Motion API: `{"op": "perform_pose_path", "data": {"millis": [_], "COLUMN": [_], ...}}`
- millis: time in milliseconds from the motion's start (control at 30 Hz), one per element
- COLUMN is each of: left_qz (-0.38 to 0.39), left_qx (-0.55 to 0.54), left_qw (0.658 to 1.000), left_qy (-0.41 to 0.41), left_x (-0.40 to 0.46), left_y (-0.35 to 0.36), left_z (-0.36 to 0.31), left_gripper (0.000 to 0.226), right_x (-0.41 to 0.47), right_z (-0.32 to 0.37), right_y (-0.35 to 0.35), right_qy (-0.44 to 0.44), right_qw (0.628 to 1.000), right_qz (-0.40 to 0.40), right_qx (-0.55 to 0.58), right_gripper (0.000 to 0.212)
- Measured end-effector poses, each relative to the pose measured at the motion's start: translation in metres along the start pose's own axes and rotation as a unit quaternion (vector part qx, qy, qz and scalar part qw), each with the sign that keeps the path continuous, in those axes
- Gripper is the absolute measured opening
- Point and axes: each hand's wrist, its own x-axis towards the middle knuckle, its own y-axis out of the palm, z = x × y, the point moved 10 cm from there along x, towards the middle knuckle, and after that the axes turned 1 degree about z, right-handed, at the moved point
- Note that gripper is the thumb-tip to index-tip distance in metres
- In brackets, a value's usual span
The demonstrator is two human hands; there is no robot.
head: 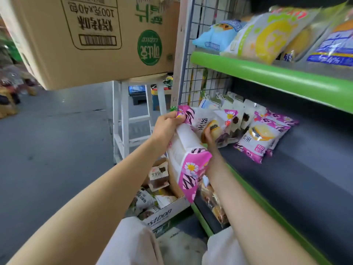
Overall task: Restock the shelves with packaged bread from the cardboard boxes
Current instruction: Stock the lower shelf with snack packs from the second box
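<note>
Left hand [168, 124] grips pink bread pack [188, 150] top; right hand [209, 137] prob pinches another pack [215, 125], w/ fingers mostly hidden.

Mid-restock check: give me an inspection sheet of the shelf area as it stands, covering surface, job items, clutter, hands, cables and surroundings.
Surface: dark middle shelf with green front edge, mostly bare toward the right.
Job's things: pink-and-white bread packs stacked on the middle shelf; held bread packs at the shelf's left end; open floor box holding more packages.
Clutter: mixed bread bags on the upper shelf.
Hands: left hand grips the held packs from the top; right hand holds them from the shelf side.
Cables: nothing seen.
Surroundings: large cardboard box on a white stool; wire grid panel; grey floor.
</note>
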Motion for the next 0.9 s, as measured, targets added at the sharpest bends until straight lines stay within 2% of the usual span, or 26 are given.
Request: {"op": "perform_pose_path", "data": {"millis": [33,100,167,200,267,333,533,600,667,733,800,833,900], "left_qz": [0.007,0.020,0.028,0.029,0.024,0.022,0.058,0.071,0.093,0.115,0.126,0.125,0.120], "left_qx": [-0.009,-0.007,0.007,0.013,0.023,0.034,-0.044,-0.075,-0.088,-0.104,-0.134,-0.151,-0.193], "left_qw": [1.000,1.000,1.000,1.000,0.999,0.999,0.997,0.994,0.991,0.986,0.980,0.977,0.968], "left_qy": [-0.009,-0.015,-0.007,-0.002,0.007,0.012,-0.005,-0.027,-0.043,-0.063,-0.081,-0.088,-0.106], "left_x": [0.000,0.005,0.014,0.018,0.027,0.037,0.062,0.068,0.071,0.073,0.074,0.075,0.075], "left_y": [0.010,0.026,0.040,0.047,0.057,0.067,0.094,0.100,0.105,0.110,0.112,0.113,0.115], "left_z": [0.002,0.008,0.015,0.017,0.023,0.030,0.047,0.053,0.057,0.062,0.064,0.064,0.065], "left_gripper": [0.010,0.010,0.012,0.015,0.026,0.029,0.025,0.025,0.025,0.024,0.024,0.025,0.021], "right_x": [-0.003,-0.003,-0.003,-0.006,-0.019,-0.030,-0.017,-0.008,-0.005,-0.009,-0.020,-0.030,-0.058], "right_z": [0.011,0.033,0.053,0.067,0.099,0.132,0.170,0.166,0.158,0.158,0.163,0.167,0.174], "right_y": [-0.001,-0.021,-0.056,-0.076,-0.121,-0.147,-0.168,-0.173,-0.181,-0.187,-0.186,-0.179,-0.148], "right_qy": [-0.014,-0.049,-0.089,-0.113,-0.169,-0.217,-0.246,-0.213,-0.164,-0.157,-0.191,-0.233,-0.378], "right_qw": [0.999,0.997,0.990,0.981,0.939,0.880,0.763,0.726,0.666,0.625,0.625,0.613,0.538], "right_qz": [0.025,-0.005,-0.096,-0.153,-0.296,-0.381,-0.424,-0.434,-0.463,-0.498,-0.520,-0.526,-0.513], "right_qx": [0.033,0.058,0.059,0.049,-0.035,-0.182,-0.422,-0.489,-0.562,-0.580,-0.551,-0.541,-0.552], "right_gripper": [0.059,0.048,0.054,0.050,0.032,0.030,0.043,0.057,0.070,0.076,0.086,0.088,0.080]}}
